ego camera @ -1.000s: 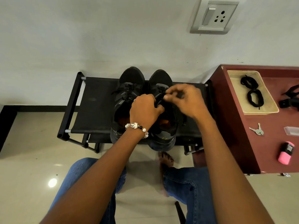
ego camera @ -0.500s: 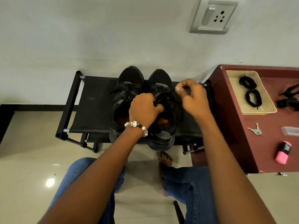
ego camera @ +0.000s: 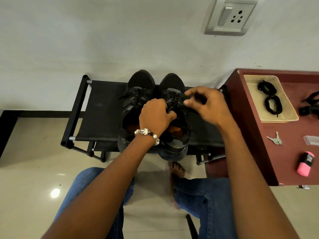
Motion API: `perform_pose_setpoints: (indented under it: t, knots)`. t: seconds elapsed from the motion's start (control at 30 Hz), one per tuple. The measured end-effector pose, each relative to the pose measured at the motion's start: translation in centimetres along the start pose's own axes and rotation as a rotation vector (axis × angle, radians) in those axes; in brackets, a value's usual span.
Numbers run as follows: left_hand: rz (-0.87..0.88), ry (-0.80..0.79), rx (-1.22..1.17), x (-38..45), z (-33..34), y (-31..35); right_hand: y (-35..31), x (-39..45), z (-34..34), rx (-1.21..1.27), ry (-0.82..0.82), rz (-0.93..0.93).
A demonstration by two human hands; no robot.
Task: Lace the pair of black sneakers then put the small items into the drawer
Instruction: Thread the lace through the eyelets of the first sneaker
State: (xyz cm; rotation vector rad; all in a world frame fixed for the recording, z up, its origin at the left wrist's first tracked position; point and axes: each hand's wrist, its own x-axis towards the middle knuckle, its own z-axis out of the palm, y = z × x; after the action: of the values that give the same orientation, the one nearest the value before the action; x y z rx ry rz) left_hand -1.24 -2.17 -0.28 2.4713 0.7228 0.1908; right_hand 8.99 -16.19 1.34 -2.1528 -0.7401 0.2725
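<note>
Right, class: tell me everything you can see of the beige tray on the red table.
The beige tray is a shallow rectangle with low raised walls, plastic by the look of it. It lies flat at the far end of the red table, near the wall. Two coiled black laces lie inside it, one beyond the other. Neither hand touches it, and the keys lie apart from it on the table.

1. A pale grey wall [ego camera: 86, 40] carries a switch-and-socket plate [ego camera: 230, 16].
2. Glossy beige floor tiles [ego camera: 31, 169] reflect a light spot [ego camera: 55, 193].
3. A black fabric rack [ego camera: 101, 111] stands beside a maroon bench [ego camera: 250, 135].
</note>
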Motion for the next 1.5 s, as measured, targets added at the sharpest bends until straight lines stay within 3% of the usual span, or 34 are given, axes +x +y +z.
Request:
perform_pose_setpoints:
  t: [0.1,0.2,0.33,0.4,0.47,0.53,0.6,0.67,0.73,0.83,0.93,1.0,1.07,1.17,1.23,1.33,1.5]
  knots:
    - [0.006,0.003,0.007,0.1,0.0,-0.1,-0.6,-0.1,1.1,-0.269,-0.163,-0.022]
    - [0.009,-0.004,0.023,0.1,-0.1,-0.1,-1.1,-0.2,1.3,-0.238,-0.131,-0.004]
    - [-0.001,-0.015,0.008,0.1,-0.3,0.0,-1.2,-0.1,1.1,-0.388,-0.11,0.026]
    - [-0.011,-0.029,-0.016,0.1,-0.4,0.0,-0.6,0.0,0.8,-0.284,-0.007,0.017]
    - [-0.02,-0.036,-0.036,0.1,-0.5,0.0,-0.3,0.0,0.0,0.063,0.18,0.099]
    - [-0.022,-0.04,-0.045,0.1,-0.5,-0.1,-0.4,0.0,-1.3,0.697,0.375,0.272]
    - [-0.019,-0.037,-0.046,0.1,-0.5,-0.1,-0.6,-0.4,-2.7,1.427,0.425,0.382]
    - [-0.016,-0.035,-0.043,0.1,-0.4,0.0,0.2,-0.5,-3.5,1.794,0.475,0.361]
    - [-0.012,-0.037,-0.032,0.1,-0.4,0.1,1.0,-0.5,-3.2,1.634,0.517,0.388]
    - [-0.022,-0.052,-0.046,0.2,-0.4,-0.1,1.2,0.0,-2.0,0.906,0.528,0.447]
    - [-0.02,-0.099,-0.125,0.5,-0.7,-0.5,1.7,0.2,-0.3,0.056,0.309,0.405]
    - [0.016,-0.126,-0.236,0.8,-1.0,-0.8,1.2,0.1,0.5,-0.334,0.146,0.389]
    - [0.097,-0.118,-0.289,1.2,-1.4,-0.7,0.0,0.1,0.6,-0.401,0.083,0.326]
    - [0.293,-0.139,-0.095,1.6,-1.6,-0.5,-1.8,0.0,0.7,-0.143,-0.086,0.234]
    - [0.329,-0.17,-0.015,1.5,-1.5,-0.4,-2.0,-0.3,1.5,-0.221,-0.218,0.251]
    - [0.28,-0.109,-0.016,1.3,-1.3,-0.6,-1.5,-0.5,1.8,-0.284,-0.197,0.255]
    - [0.067,-0.002,-0.163,1.1,-0.7,-0.5,-0.6,-0.9,1.3,-0.16,-0.14,0.234]
